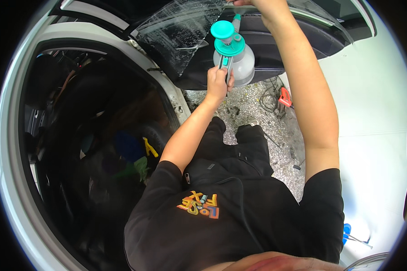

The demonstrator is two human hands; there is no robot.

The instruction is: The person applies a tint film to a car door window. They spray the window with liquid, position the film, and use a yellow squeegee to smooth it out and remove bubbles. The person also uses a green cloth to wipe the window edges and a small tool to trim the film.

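My left hand (pixel 218 81) grips the grey handle of a hand-pump pressure sprayer (pixel 242 66). The sprayer has a translucent tank with a teal collar and pump knob, and its teal nozzle tip points away toward the car door. Up at the top edge of the view, my right hand (pixel 263 5) is partly cut off. Its fingertips meet the edge of a wet clear film (pixel 193 25), which appears pinched there. Droplets and streaks cover the film, which hangs in front of the open car door's dark inner panel (pixel 268 40).
At left, the car's doorway opens onto a dark interior with yellow-handled pliers (pixel 150 147) and a green cloth (pixel 141 167). A red tool (pixel 285 97) and black cable (pixel 268 100) lie on the speckled floor (pixel 244 101). A white car body panel (pixel 366 111) stands close at right.
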